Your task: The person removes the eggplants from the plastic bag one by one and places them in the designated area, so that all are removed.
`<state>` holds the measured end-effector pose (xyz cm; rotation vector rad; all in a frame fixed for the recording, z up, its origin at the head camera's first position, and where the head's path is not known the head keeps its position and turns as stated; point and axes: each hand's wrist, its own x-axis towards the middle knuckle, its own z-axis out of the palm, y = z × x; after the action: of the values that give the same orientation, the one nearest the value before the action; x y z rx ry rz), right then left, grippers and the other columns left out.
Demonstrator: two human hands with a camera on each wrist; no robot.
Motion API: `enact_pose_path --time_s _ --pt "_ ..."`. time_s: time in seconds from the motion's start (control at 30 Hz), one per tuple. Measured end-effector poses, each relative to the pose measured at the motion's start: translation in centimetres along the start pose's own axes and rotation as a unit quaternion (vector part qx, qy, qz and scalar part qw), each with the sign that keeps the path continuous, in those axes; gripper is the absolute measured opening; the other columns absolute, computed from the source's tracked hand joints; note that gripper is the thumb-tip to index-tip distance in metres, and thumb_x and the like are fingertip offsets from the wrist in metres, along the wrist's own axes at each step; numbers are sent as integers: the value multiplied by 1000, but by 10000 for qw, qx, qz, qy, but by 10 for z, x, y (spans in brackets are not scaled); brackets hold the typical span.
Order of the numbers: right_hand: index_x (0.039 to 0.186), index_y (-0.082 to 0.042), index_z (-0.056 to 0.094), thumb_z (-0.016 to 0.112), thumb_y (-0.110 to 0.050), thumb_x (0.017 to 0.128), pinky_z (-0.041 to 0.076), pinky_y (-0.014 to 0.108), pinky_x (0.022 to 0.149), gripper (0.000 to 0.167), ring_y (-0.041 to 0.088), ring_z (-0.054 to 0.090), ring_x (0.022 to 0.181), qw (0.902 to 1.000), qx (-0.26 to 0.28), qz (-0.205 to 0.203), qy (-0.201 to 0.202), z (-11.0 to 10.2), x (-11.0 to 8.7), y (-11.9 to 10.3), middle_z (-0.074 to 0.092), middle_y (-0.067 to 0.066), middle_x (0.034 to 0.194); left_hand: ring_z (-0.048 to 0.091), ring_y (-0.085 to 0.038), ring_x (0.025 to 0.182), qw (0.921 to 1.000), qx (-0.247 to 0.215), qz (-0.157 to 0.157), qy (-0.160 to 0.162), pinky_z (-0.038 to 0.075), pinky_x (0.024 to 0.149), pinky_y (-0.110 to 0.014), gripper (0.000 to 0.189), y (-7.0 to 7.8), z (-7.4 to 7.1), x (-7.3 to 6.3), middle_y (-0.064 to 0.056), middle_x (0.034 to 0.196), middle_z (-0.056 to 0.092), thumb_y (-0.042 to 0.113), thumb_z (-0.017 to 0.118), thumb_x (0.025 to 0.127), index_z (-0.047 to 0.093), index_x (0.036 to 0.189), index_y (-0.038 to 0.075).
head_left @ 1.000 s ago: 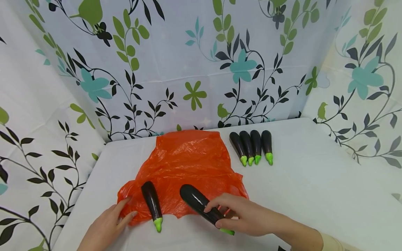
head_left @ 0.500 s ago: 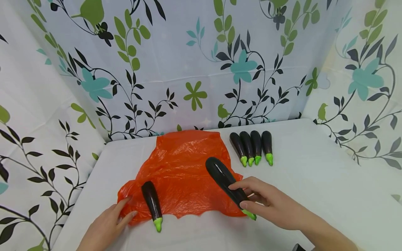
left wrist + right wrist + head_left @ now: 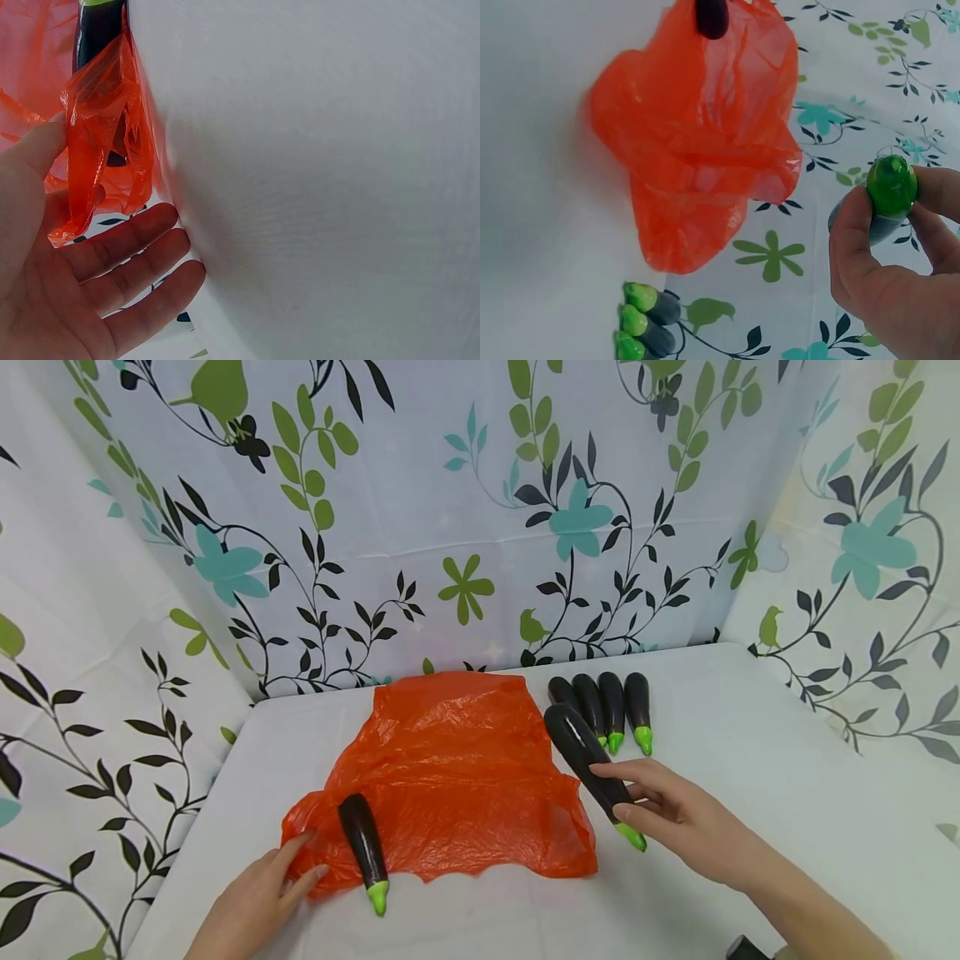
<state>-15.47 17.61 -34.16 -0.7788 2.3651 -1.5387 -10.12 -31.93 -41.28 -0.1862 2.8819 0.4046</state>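
Observation:
In the head view my right hand [image 3: 678, 818] holds a dark eggplant [image 3: 581, 752] near its green stem end, raised to the right of the orange plastic bag [image 3: 465, 777]. Thumb and fingers close on its sides, and the right wrist view looks at its green tip [image 3: 891, 187]. The bag lies spread flat on the table. At its lower left corner my left hand [image 3: 255, 893] pinches the edge between thumb and forefinger, while the other fingers extend in the left wrist view. A second eggplant [image 3: 362, 843] rests on the bag beside that hand, stem toward the front.
Several more eggplants [image 3: 613, 706] lie in a row at the back right, partly overlapped by the held one. A white cloth covers the table [image 3: 750, 760]. Patterned curtains [image 3: 420, 485] hang behind it and at both sides.
My right hand has carried the eggplant from over the bag toward the right and back, near the row. The left hand and the eggplant lying on the bag have stayed put.

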Motion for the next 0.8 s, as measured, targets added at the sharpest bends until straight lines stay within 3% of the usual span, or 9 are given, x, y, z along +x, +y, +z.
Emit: enact_pose_path --time_s 0.33,0.57,0.8 --pt "139 -18 53 62 -23 97 57 26 76 43 25 64 101 9969 -298 466 556 -12 2 20 49 17 136 61 -32 97 10000 -5 -1 -18 51 86 -59 82 0 -1 1 -15 112 63 62 56 90 47 140 -2" --pt "144 -22 48 60 -26 98 55 36 77 47 29 57 112 9948 -522 792 381 -16 5 33 48 16 138 60 -37 101 10000 -20 23 -2 50 87 -60 82 0 0 0 -19 116 62 62 56 90 46 141 -1" --pt "142 -22 50 65 -29 95 56 42 78 50 26 59 107 9885 -447 1433 160 -11 10 54 48 18 137 60 -36 100 10000 13 70 64 51 87 -59 79 1 0 -1 -18 115 63 60 57 91 47 140 -1"
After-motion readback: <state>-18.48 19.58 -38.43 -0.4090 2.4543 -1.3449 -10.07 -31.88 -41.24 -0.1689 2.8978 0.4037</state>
